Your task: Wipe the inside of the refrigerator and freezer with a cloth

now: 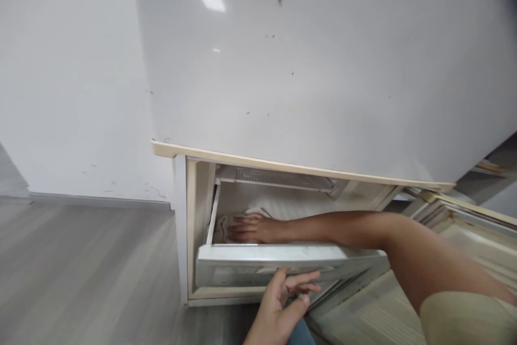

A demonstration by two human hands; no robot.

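Observation:
My right hand (256, 228) reaches inside the pulled-out fridge drawer (293, 253). Its fingers are stretched out and somewhat blurred, lying flat on a crumpled greyish cloth (221, 228) at the left end of the drawer. A pale piece of the same cloth pokes up behind the hand. In front of the clear drawer front is my left hand (285, 302), palm turned partly up, fingers loosely bent and apart, nothing in them. Whether its fingertips touch the drawer front I cannot tell.
The fridge's white top (323, 92) has dark specks and a cream front edge. Its door (375, 302) stands open at the lower right. A wire shelf (274, 177) sits inside, behind the drawer. To the left are a white wall (72, 76) and grey wood-look floor (100, 264).

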